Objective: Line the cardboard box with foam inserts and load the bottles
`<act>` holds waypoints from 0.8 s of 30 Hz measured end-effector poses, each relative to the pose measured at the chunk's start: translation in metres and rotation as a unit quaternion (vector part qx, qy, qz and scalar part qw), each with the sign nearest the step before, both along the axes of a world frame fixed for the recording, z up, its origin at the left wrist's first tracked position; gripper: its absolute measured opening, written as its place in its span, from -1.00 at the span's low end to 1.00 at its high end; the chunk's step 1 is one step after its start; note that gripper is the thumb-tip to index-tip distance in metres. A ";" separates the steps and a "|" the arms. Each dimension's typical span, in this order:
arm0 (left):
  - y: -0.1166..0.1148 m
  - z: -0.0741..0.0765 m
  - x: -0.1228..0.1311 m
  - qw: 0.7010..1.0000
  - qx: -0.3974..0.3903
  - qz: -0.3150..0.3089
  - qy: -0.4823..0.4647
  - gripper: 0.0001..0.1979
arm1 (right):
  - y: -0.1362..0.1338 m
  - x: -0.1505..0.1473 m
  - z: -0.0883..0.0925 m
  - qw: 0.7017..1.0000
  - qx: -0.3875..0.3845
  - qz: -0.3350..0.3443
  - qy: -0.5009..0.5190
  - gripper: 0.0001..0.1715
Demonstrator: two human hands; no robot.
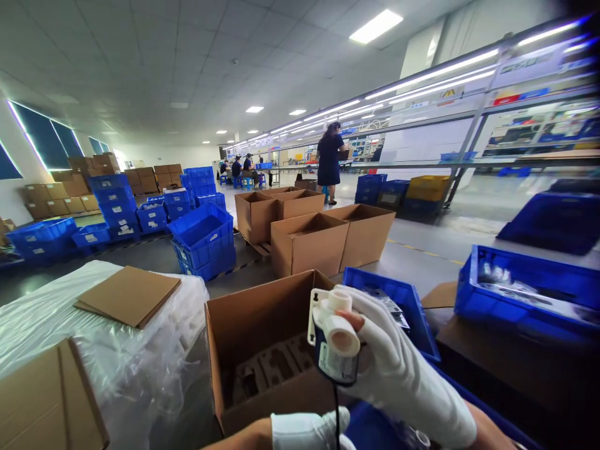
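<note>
My right hand (389, 362), in a white glove with the thumb tip bare, is closed around a small water pump (335, 356). The pump has white pipe ports, a white bracket plate and a dark body with a label. A black cable (336, 406) hangs down from it. Low in the view, my gloved left hand (309, 431) has its fingers curled around the cable; the frame edge cuts part of it off. Behind the pump stands an open cardboard box (262, 406), with a moulded divider tray (272, 365) inside.
Blue bins (389, 284) with parts stand at right, one more bin (525, 306) beyond. Open cartons (309, 247) and stacked blue crates (201, 244) are ahead. At left, plastic wrap (154, 356) bears cardboard sheets (129, 294). A person (330, 156) stands by the racks.
</note>
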State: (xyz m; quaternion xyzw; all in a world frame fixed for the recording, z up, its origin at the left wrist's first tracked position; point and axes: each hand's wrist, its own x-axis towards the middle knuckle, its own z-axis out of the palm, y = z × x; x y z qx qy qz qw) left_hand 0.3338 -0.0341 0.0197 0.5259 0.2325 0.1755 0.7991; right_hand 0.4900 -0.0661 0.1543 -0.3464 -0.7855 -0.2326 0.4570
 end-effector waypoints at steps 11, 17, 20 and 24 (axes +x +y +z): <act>0.105 0.083 -0.094 0.966 0.181 -0.098 0.157 -0.44 | 0.112 0.096 -0.030 0.990 -0.105 -0.078 -0.054 -0.34; 0.191 0.028 -0.020 0.598 0.610 -0.284 0.436 -0.79 | 0.194 0.079 -0.124 0.906 -0.318 -0.042 -0.276 -0.32; 0.204 -0.040 0.023 0.570 0.600 -0.325 0.458 -0.70 | 0.225 0.058 -0.192 0.810 -0.401 -0.051 -0.425 -0.16; 0.217 -0.098 0.045 0.555 0.628 -0.308 0.450 -0.51 | 0.256 0.031 -0.278 0.745 -0.461 -0.027 -0.482 -0.33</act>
